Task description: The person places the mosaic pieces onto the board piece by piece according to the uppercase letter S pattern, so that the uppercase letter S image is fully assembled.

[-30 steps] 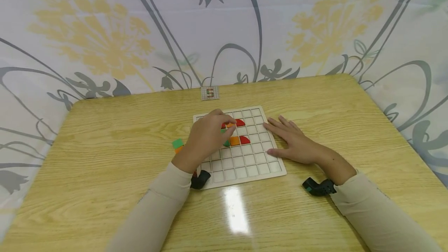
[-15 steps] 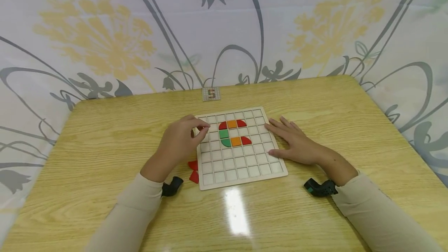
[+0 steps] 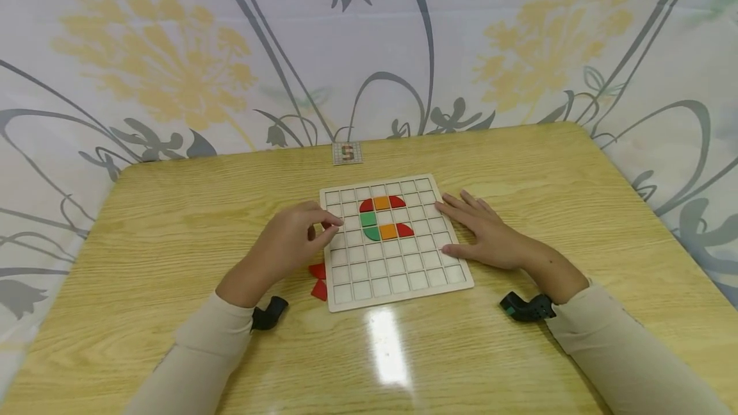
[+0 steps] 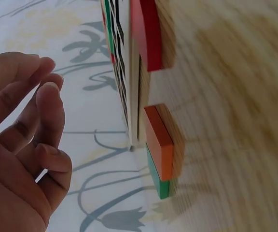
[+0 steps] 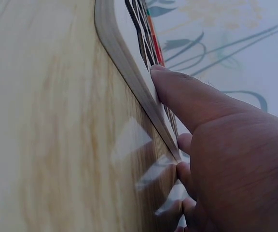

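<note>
A square wooden grid board (image 3: pixel 400 271) lies mid-table. Set in its cells are red quarter-round tiles (image 3: pixel 397 202), orange square tiles (image 3: pixel 382 203), a green square tile (image 3: pixel 368 219) and a green quarter-round tile (image 3: pixel 371 233). Over the board's left edge hovers my left hand (image 3: pixel 288 242), fingers loosely bent; the left wrist view shows nothing between them. Below that hand, an orange tile (image 4: pixel 159 145) and a green tile (image 4: pixel 157 174) lie on the table beside the board. With fingers spread, my right hand (image 3: pixel 490 235) rests at the board's right edge, its thumb touching the rim.
Two loose red tiles (image 3: pixel 319 289) lie against the board's left side. A small pattern card (image 3: pixel 347 153) with an S-like figure sits at the table's back edge. Behind the wooden table (image 3: pixel 144 261) hangs a flowered cloth (image 3: pixel 288 50).
My left hand has drawn back leftward from above the tiles, uncovering them, and sits slightly lower than half a second ago. My right hand has stayed at the board's right edge.
</note>
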Demonstrator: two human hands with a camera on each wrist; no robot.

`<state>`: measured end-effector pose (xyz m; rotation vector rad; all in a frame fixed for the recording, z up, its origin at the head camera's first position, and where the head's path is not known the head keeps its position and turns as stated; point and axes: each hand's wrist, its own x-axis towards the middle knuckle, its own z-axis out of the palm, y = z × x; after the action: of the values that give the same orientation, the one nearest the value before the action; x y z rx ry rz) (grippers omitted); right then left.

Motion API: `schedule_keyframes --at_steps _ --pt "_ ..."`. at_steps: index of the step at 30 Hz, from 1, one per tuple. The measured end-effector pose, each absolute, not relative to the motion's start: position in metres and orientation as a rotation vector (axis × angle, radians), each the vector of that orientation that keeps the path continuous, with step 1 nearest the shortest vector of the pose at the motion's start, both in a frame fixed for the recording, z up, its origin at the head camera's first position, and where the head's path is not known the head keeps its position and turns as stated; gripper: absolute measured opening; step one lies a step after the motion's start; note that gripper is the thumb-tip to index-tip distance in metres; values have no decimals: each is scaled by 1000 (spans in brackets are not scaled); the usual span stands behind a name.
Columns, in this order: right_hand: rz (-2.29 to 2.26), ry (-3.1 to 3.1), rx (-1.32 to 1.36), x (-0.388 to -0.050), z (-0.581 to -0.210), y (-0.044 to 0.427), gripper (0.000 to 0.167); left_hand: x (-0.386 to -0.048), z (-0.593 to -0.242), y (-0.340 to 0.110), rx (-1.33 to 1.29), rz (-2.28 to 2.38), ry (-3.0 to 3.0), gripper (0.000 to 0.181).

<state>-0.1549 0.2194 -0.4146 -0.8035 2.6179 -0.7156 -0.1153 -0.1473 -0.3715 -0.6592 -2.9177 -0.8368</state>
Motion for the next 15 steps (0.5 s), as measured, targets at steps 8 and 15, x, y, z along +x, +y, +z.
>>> schedule_keyframes --at_steps 8,15 --pt "-710 2621 -791 -153 -413 220 81 -115 -377 -162 -664 -820 -2968 18" --pt "-711 2614 -808 -155 -414 219 81 -112 -376 -171 -637 -846 -3032 21"
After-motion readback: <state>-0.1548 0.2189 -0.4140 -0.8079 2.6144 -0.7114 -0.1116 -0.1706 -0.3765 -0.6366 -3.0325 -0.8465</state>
